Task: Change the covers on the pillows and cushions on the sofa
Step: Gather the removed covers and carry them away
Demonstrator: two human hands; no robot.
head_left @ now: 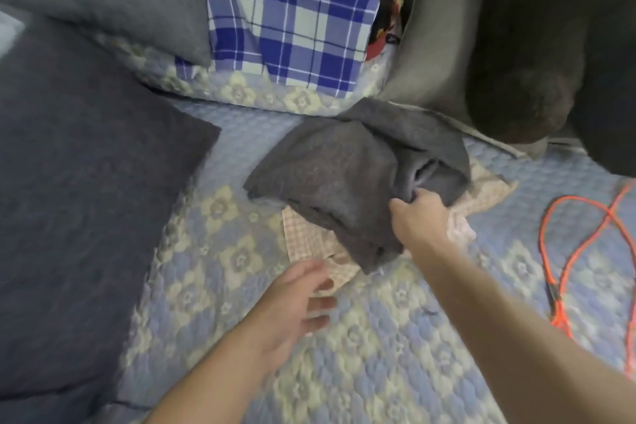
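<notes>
A blue quilted sofa cover [378, 337] with cream flower motifs spans the seat. At centre the right hand [421, 213] pinches a folded dark grey cushion cover [330, 179] lying on checked beige fabric [309, 241]. The left hand [292, 306] hovers spread at 6 o'clock. A navy cushion [86, 200] lies at 9 o'clock, a blue plaid pillow [292, 10] at 12, an orange cord [585, 251] at 3.

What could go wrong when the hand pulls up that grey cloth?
The right hand grips only one edge of the folded grey cover, so it may unfold and tangle as it lifts. The checked cloth lies under it and could get dragged along, since the open left hand isn't touching it. The orange cord lies loose on the quilt nearby and might snag a forearm.
</notes>
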